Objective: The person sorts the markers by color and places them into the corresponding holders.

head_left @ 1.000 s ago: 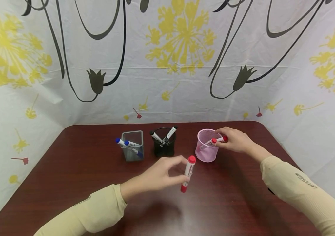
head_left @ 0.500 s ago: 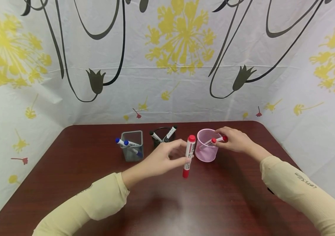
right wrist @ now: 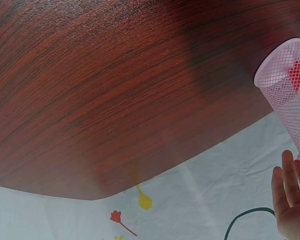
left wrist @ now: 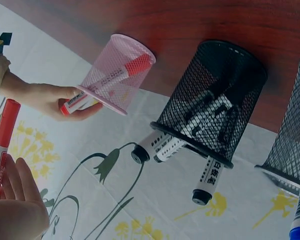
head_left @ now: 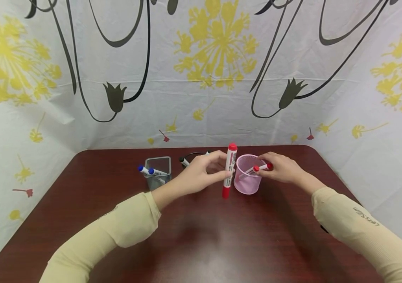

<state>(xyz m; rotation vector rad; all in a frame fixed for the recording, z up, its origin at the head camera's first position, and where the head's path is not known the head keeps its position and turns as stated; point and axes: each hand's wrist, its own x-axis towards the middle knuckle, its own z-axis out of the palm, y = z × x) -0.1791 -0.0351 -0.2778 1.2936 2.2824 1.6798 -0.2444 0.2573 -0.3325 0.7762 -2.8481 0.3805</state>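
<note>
My left hand pinches a red-capped whiteboard marker between thumb and fingers, nearly upright, just left of the pink mesh pen cup. This marker's red end also shows in the left wrist view. At the pink cup's right side, my right hand holds the rim, thumb towards me and fingers behind. Two red markers lean in that cup, one red cap at the near rim and another right under my right hand. In the right wrist view, the right hand's fingers reach the rim.
Left of the pink cup, a black mesh pen cup holds several black markers; my left hand mostly covers it in the head view. A grey square mesh cup with blue markers stands further left. A patterned sheet hangs behind the dark table.
My left hand has moved up and forward with the red marker, from the table's middle to beside the pink cup, covering the black cup. The right hand has stayed at the pink cup.
</note>
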